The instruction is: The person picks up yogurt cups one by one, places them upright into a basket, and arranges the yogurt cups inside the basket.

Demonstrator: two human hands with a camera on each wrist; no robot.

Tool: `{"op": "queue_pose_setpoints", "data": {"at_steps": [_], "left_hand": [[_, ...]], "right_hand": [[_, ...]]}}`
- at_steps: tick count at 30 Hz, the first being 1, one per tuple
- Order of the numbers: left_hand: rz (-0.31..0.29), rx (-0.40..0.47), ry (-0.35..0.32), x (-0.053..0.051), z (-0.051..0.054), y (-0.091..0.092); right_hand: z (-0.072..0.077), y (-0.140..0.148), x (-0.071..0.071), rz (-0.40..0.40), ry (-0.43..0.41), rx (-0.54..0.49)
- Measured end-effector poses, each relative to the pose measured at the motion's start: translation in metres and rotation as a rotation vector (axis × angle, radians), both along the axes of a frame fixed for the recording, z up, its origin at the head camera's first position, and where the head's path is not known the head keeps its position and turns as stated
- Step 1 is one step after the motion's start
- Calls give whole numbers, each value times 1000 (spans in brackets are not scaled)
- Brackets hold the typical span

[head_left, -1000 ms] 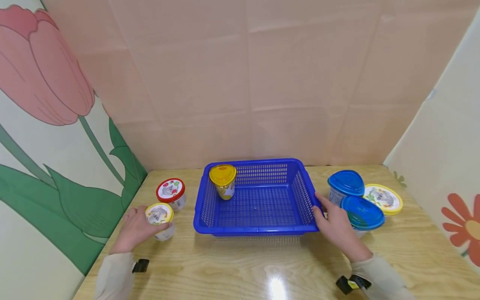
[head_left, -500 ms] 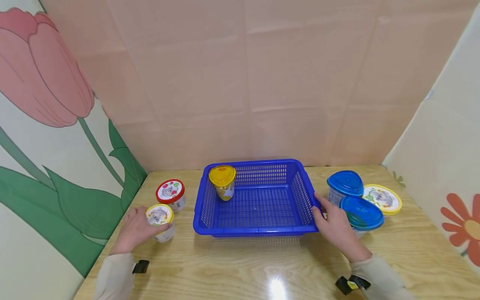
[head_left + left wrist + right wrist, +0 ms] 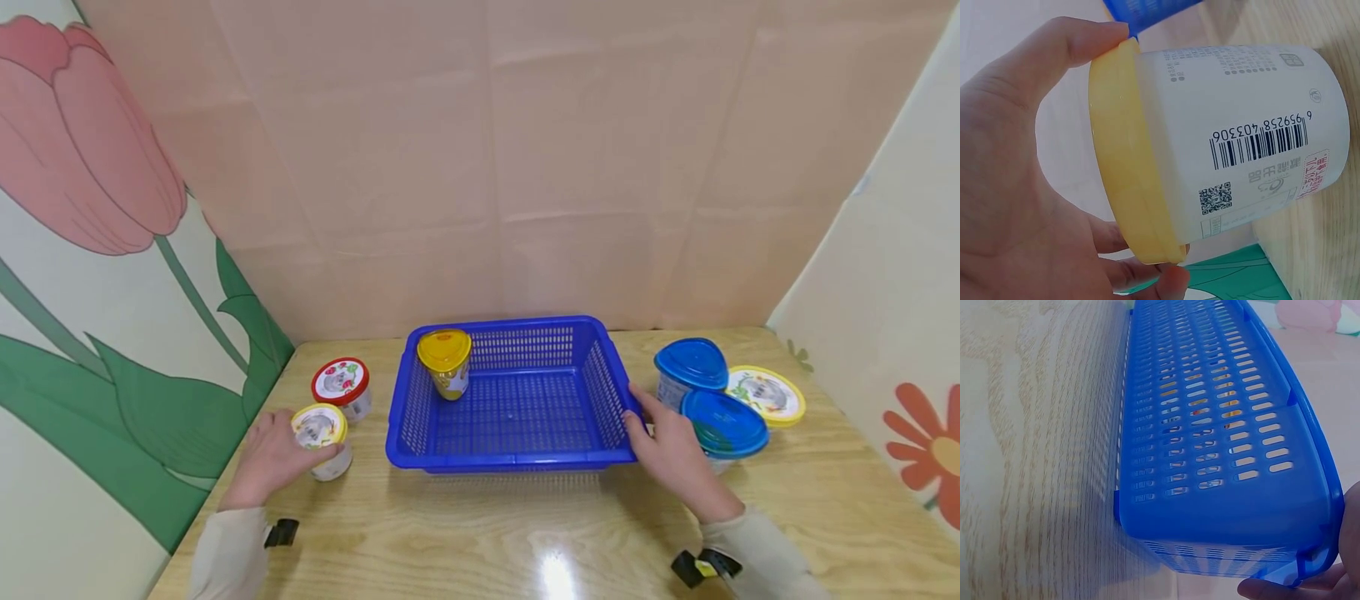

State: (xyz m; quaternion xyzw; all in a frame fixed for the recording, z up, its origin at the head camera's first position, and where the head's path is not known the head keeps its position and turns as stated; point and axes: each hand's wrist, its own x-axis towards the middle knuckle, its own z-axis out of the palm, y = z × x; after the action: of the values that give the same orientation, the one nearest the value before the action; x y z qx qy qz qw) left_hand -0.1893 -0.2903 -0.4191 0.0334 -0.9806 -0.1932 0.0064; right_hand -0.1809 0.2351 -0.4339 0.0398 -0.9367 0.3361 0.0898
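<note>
At the left of the head view, my left hand (image 3: 272,457) grips a white tub with a yellow lid (image 3: 319,427). In the left wrist view, thumb and fingertips pinch opposite edges of that lid, and the tub's printed side (image 3: 1254,131) with its barcode faces the camera. My right hand (image 3: 675,454) holds the right rim of a blue perforated plastic basket (image 3: 517,460). Its fingers (image 3: 1272,589) reach under the rim in the right wrist view, where most of the hand is out of frame. Inside the basket's left end leans a cup with a yellow lid (image 3: 446,350).
Just behind the gripped tub stands a white tub with a red lid (image 3: 342,382). Right of the basket are two blue-lidded tubs (image 3: 692,363) and a wide container with a yellow-rimmed lid (image 3: 767,397). Walls border the wooden table (image 3: 465,533) at back and both sides.
</note>
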Motion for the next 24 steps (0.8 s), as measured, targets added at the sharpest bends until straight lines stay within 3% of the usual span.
{"op": "queue_pose_setpoints", "data": {"at_steps": [24], "left_hand": [[-44,-10,152,6,11,11]], "right_hand": [[-1,-1,0,-13,16,20]]}}
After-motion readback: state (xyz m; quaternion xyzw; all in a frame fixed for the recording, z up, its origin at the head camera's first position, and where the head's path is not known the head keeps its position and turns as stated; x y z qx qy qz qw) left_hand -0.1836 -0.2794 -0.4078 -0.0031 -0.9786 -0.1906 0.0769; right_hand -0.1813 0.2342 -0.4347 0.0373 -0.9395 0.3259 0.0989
